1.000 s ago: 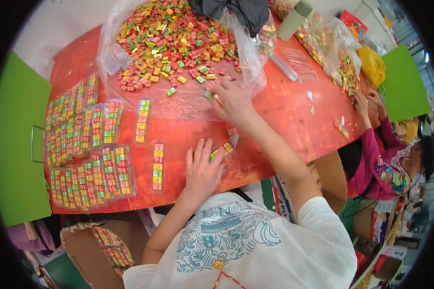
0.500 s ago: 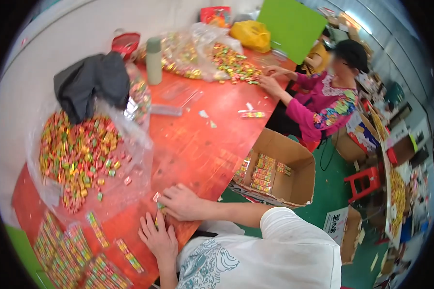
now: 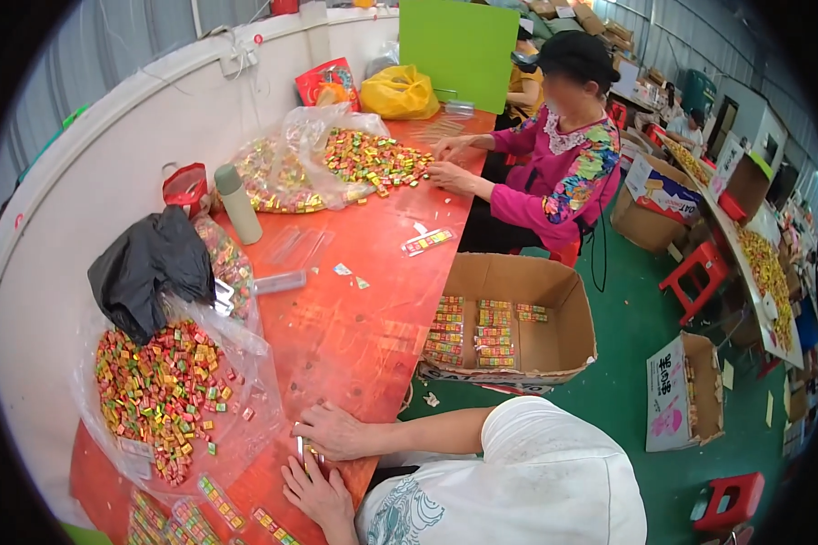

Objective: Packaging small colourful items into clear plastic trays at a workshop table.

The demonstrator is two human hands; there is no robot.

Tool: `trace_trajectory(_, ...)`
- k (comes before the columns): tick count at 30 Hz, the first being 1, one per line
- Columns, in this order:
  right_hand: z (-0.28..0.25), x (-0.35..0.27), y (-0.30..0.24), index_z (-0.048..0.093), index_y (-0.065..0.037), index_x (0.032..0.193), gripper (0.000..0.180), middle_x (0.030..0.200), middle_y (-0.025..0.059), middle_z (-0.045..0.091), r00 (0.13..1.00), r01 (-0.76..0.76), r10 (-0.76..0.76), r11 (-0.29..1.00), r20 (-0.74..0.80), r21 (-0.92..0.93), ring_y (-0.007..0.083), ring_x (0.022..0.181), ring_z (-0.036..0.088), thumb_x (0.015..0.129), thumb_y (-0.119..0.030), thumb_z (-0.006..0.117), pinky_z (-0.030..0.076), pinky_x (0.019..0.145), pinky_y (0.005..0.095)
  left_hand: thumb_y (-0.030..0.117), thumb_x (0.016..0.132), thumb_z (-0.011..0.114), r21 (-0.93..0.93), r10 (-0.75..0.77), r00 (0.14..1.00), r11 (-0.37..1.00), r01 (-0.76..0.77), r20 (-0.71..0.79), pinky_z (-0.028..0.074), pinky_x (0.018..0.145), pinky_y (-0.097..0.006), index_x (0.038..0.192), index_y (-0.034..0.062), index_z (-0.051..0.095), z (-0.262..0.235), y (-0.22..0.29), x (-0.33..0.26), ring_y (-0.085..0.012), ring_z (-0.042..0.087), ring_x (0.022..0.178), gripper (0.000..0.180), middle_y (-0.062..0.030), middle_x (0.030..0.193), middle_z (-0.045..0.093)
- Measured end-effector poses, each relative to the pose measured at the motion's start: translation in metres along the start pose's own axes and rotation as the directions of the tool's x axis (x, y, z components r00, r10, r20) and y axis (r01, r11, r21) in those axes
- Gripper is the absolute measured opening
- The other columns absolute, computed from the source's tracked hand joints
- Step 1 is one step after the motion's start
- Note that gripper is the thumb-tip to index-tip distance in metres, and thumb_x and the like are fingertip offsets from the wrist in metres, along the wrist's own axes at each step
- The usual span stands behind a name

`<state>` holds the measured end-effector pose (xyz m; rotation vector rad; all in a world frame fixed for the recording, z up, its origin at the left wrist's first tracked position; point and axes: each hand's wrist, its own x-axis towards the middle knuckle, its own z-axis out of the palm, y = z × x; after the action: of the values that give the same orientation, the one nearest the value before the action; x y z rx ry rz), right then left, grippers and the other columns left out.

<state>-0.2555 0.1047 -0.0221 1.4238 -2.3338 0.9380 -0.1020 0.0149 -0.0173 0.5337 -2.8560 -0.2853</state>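
Note:
Both of my hands meet at the near edge of the red table [image 3: 336, 313]. Between them lies a narrow clear plastic pack [image 3: 301, 446], mostly hidden by my fingers; a few small coloured pieces show in it. My right hand [image 3: 334, 431] is bent over its far end, fingers curled. At the near end, my left hand [image 3: 320, 495] presses its fingers against the pack. Just left of them, a big open clear bag [image 3: 262, 386] spills a heap of small wrapped candies [image 3: 159, 386]. Filled candy strips [image 3: 221, 502] lie below that bag.
A co-worker in a pink top [image 3: 568, 168] handles candies at the table's far end. Beside my right arm stands a cardboard box [image 3: 563, 331] holding filled strips. A black plastic bag [image 3: 150, 272], a green bottle [image 3: 238, 204] and a clear case [image 3: 280, 282] stand or lie beyond the heap.
The whole view has turned and shifted, so the strips at lower left are now partly cut off. My hands stay together at the narrow pack, with fingers slightly moved.

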Motion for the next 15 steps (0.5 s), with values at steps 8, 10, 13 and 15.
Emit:
trace_trajectory(8,0.009,-0.002,0.005,0.063,-0.01,0.104,0.023,0.099,0.0096,0.056,0.998,0.054,-0.053,0.998,-0.026,0.013,0.0283,0.094,0.058,0.084,-0.02,0.067,0.044,0.08,0.043,0.032,0.092,0.063,0.015,0.002,1.0,1.0,-0.001,-0.027,0.028,0.115,-0.059,0.151,0.0123,0.046,0.001,-0.002,0.0,-0.0408,0.037,0.144,0.064,-0.0186,0.154,0.043)
trace_trajectory(10,0.014,-0.004,0.007,0.064,-0.008,0.102,0.024,0.099,0.0099,0.055,0.997,0.049,-0.048,0.999,-0.062,0.014,0.0284,0.094,0.058,0.081,-0.021,0.068,0.044,0.08,0.0429,0.032,0.092,0.063,0.013,0.006,1.0,1.0,-0.005,-0.024,0.028,0.114,-0.059,0.151,0.0123,0.046,0.0,-0.002,0.001,-0.0406,0.036,0.144,0.064,-0.0186,0.154,0.043)
trace_trajectory(13,0.017,-0.005,0.007,0.064,-0.007,0.1,0.026,0.1,0.0098,0.057,0.99,0.124,-0.125,0.992,-0.059,-0.027,0.0278,0.094,0.058,0.078,-0.021,0.069,0.045,0.08,0.0412,0.035,0.093,0.062,0.012,-0.004,1.0,1.0,0.004,-0.001,0.028,0.114,-0.06,0.152,0.0116,0.045,0.0,-0.002,0.004,-0.0415,0.035,0.145,0.065,-0.0194,0.156,0.042)
trace_trajectory(15,0.015,-0.008,0.005,0.065,-0.007,0.098,0.028,0.101,0.0094,0.059,0.98,0.194,-0.197,0.976,-0.019,-0.095,0.0265,0.094,0.058,0.074,-0.021,0.071,0.045,0.08,0.0392,0.038,0.094,0.061,0.018,-0.013,1.0,1.0,0.013,0.013,0.027,0.114,-0.062,0.152,0.0109,0.045,0.002,-0.002,0.005,-0.0425,0.034,0.146,0.067,-0.0204,0.157,0.04)
